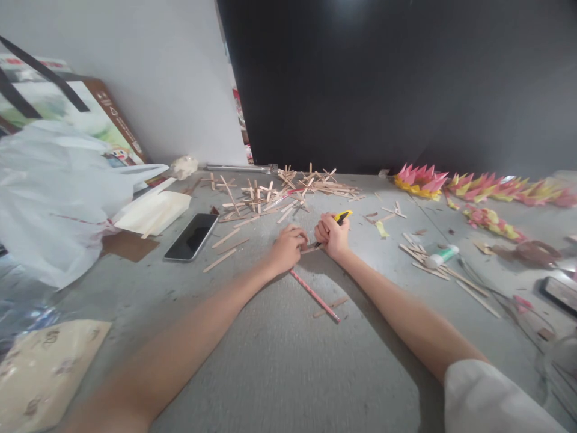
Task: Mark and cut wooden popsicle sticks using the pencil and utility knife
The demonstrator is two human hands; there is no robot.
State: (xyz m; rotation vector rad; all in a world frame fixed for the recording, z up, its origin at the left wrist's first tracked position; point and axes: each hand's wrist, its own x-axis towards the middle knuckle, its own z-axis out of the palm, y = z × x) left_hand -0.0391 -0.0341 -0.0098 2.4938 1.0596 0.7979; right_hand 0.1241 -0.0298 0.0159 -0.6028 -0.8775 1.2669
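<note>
My right hand (332,235) is closed round a yellow and black utility knife (342,216), its tip low over a short wooden stick (311,249). My left hand (288,248) rests on the table just left of it, fingers bent and pressed on the other end of that stick. A pink patterned pencil (315,294) lies slantwise, its upper end beside my left hand. Near the pencil's lower end lies another flat stick (330,307).
Behind the hands is a pile of wooden sticks (256,198). A phone (192,237) and a white plastic bag (58,198) lie left. Rightward are pink-yellow paper pieces (420,181), a glue stick (442,257) and cables. A black panel (396,84) stands behind.
</note>
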